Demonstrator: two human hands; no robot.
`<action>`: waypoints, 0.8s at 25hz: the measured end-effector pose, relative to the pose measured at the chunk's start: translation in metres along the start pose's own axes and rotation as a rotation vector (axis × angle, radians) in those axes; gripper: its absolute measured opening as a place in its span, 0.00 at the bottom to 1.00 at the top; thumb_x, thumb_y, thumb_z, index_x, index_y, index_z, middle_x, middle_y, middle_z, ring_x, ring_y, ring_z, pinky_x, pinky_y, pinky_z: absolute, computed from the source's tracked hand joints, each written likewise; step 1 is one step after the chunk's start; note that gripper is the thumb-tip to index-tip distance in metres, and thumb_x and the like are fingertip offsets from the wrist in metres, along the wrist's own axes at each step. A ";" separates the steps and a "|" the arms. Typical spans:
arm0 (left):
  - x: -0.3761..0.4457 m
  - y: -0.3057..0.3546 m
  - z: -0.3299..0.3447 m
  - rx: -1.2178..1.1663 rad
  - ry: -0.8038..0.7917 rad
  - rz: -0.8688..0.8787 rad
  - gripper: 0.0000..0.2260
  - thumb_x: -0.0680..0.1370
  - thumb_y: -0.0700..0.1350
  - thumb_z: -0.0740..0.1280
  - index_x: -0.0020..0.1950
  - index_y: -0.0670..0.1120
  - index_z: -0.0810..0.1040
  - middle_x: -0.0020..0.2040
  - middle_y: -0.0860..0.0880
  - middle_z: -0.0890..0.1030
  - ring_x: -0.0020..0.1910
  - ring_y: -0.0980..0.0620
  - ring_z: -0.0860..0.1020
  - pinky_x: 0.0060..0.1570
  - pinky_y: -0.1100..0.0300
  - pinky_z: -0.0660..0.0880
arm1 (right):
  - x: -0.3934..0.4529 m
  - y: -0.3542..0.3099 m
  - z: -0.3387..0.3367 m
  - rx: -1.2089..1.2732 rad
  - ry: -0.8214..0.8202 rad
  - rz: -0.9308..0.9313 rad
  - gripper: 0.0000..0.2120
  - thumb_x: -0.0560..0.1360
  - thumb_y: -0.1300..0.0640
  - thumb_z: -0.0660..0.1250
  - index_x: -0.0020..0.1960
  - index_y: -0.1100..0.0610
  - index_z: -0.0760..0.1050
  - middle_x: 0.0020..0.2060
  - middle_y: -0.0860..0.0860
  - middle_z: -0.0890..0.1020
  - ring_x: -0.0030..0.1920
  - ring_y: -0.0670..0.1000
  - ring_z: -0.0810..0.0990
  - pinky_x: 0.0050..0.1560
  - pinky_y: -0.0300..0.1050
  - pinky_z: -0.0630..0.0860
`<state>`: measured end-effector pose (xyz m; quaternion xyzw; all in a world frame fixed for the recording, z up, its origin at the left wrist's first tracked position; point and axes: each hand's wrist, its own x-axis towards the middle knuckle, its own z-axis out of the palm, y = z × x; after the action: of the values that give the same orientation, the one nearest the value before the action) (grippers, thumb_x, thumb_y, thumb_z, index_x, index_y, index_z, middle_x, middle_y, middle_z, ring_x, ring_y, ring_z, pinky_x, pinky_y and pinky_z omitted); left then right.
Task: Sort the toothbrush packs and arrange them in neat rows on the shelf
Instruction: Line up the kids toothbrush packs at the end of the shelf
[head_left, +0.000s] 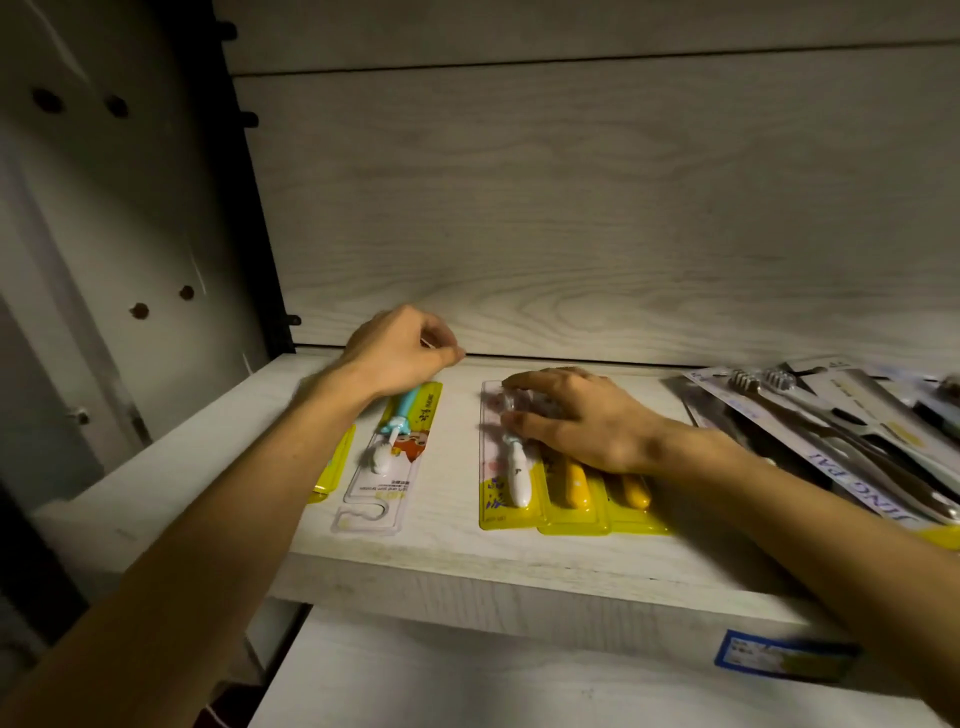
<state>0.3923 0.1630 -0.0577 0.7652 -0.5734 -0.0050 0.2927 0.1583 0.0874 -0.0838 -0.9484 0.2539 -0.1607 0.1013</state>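
Observation:
On the pale wooden shelf (447, 551) lies a pack with a blue child's toothbrush (400, 447). My left hand (400, 353) hovers over its far end with fingers curled and nothing visible in them. A yellow pack (335, 467) is mostly hidden under my left forearm. To the right, three yellow-backed packs lie side by side: one with a white brush (511, 483) and two with orange brushes (576, 491) (636, 493). My right hand (582, 421) rests flat on their far halves with fingers spread.
A loose, overlapping pile of grey adult toothbrush packs (831, 431) lies at the right end of the shelf. A blue price label (784, 654) sticks to the shelf's front edge. The back panel (571, 208) stands close behind, and a side panel with holes (104, 208) is on the left.

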 end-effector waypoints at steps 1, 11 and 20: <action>-0.003 -0.006 -0.005 0.059 -0.007 -0.010 0.13 0.74 0.60 0.72 0.53 0.55 0.84 0.56 0.55 0.84 0.55 0.52 0.81 0.58 0.49 0.78 | 0.001 -0.001 0.001 -0.009 -0.003 -0.006 0.27 0.77 0.35 0.59 0.72 0.44 0.69 0.67 0.47 0.78 0.67 0.52 0.74 0.67 0.52 0.70; -0.056 -0.076 -0.026 -0.018 0.105 -0.155 0.16 0.75 0.53 0.75 0.61 0.52 0.82 0.58 0.53 0.83 0.58 0.52 0.80 0.61 0.53 0.76 | 0.002 -0.009 0.002 0.042 -0.015 0.013 0.26 0.76 0.35 0.62 0.70 0.45 0.70 0.63 0.48 0.80 0.62 0.53 0.78 0.64 0.52 0.73; -0.056 -0.051 -0.019 -0.096 0.210 -0.074 0.08 0.72 0.48 0.76 0.51 0.54 0.86 0.47 0.59 0.85 0.52 0.58 0.82 0.57 0.52 0.79 | 0.000 -0.010 -0.002 0.107 -0.034 0.039 0.24 0.77 0.37 0.64 0.68 0.46 0.72 0.60 0.47 0.81 0.59 0.53 0.79 0.61 0.52 0.75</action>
<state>0.4244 0.2292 -0.0832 0.7673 -0.5100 0.0371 0.3869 0.1617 0.0955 -0.0793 -0.9390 0.2616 -0.1561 0.1594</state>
